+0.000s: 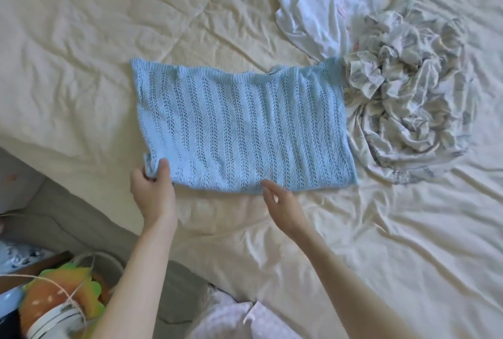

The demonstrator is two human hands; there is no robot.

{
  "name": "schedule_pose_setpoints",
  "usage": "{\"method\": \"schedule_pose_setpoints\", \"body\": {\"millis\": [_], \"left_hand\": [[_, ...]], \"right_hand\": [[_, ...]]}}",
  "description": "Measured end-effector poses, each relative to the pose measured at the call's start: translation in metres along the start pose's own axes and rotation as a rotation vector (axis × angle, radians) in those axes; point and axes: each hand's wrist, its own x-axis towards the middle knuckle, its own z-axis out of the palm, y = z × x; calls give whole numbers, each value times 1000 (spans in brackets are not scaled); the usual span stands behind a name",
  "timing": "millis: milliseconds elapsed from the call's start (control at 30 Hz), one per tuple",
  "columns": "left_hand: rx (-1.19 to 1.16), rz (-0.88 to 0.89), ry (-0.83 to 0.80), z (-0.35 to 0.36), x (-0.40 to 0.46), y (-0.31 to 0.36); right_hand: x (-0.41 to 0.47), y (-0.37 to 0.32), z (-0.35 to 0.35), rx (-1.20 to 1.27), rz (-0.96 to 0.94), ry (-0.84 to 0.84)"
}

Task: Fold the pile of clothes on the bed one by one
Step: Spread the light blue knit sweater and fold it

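Blue knit top (239,126) lies flat mid-bed, beside the unfolded pile (402,99); left hand (153,189) pinches its near-left corner, likely to start a fold; right hand (283,202) rests straight-fingered at the hem, steadying it.

We saw bare bed (81,39) left of and in front of the knit (239,126); on its right a crumpled heap (408,99) touched it, blocking that side.
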Motion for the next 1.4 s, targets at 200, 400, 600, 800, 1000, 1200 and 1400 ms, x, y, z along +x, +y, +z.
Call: {"method": "schedule_pose_setpoints", "body": {"millis": [200,400,600,800,1000,1200,1400], "left_hand": [[372,629,-270,116,-78,29],[922,1005,-829,191,-138,-45],[1109,1088,-536,133,-102,-76],[1011,1107,-537,109,-75,-77],[1148,1248,-637,114,-81,-92],[1278,1323,-634,109,-59,-96],[1131,1227,-679,107,-49,-85]], "right_hand": [[-1,6,-86,881,290,100],[16,47,-146,974,307,238],[38,60,-143,737,447,208],[39,56,-152,656,338,318],[28,99,-151,410,403,365],[41,101,-149,672,493,152],[36,98,-150,866,532,161]]}}
